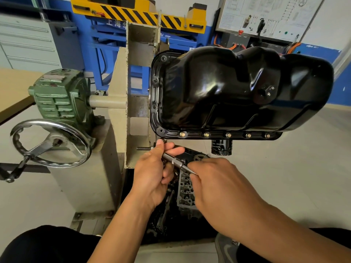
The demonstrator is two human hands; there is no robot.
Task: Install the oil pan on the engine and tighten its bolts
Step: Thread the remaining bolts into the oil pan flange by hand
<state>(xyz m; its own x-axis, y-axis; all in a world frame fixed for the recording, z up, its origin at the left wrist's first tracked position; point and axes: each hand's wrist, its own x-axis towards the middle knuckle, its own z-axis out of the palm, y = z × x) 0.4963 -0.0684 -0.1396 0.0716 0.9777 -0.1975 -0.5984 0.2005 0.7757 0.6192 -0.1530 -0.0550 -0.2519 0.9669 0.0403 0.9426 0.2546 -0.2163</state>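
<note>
Below the pan (237, 88), seated on the engine (186, 188) with bolts (206, 134) along its near flange, left hand (152, 173) pinches the driver (175, 163) at its front and right hand (218, 185) grips its rear; tightening appears in hand, next requiring the tip squared at the pan's corner.

You are facing a blue-and-white wall (322, 59), with a grey drawer cabinet (28, 40) sitting upper left, a yellow-and-black striped lift (138, 14) top centre, and pale floor (303, 168) spreading lower right.
</note>
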